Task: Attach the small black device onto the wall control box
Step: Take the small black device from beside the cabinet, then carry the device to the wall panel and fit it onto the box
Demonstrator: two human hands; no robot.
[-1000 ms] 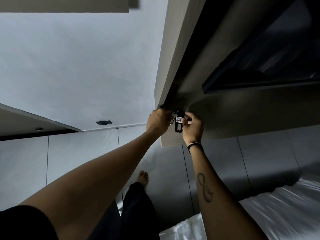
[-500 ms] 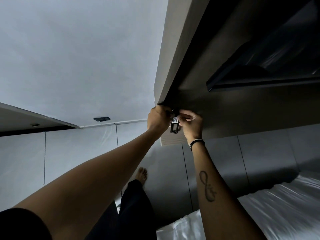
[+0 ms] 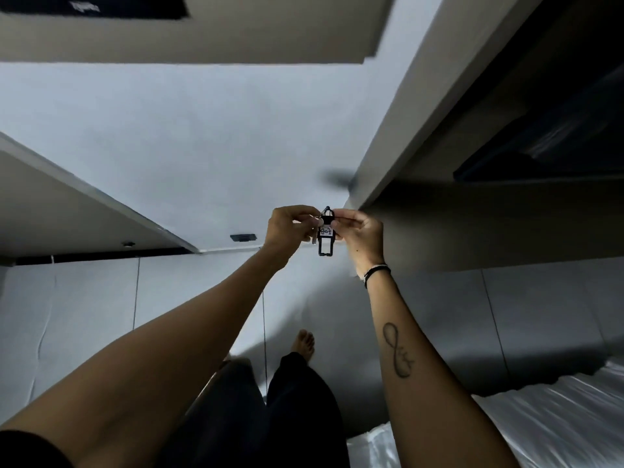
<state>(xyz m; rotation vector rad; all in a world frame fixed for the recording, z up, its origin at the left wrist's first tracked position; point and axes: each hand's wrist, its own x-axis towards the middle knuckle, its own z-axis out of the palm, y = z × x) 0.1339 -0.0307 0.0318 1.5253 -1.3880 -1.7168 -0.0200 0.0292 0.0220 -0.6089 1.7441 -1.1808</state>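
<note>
I have only one view, from the camera worn on the head. It looks forward and down along both bare forearms, which run from the bottom edge up to the middle of the frame. The left hand and the right hand meet there around the small black device, at full arm's reach from the lens. The wide angle bends the room: below the grip I see the legs and a bare foot, above it the pale wall, and to its upper right a dark cabinet.
</note>
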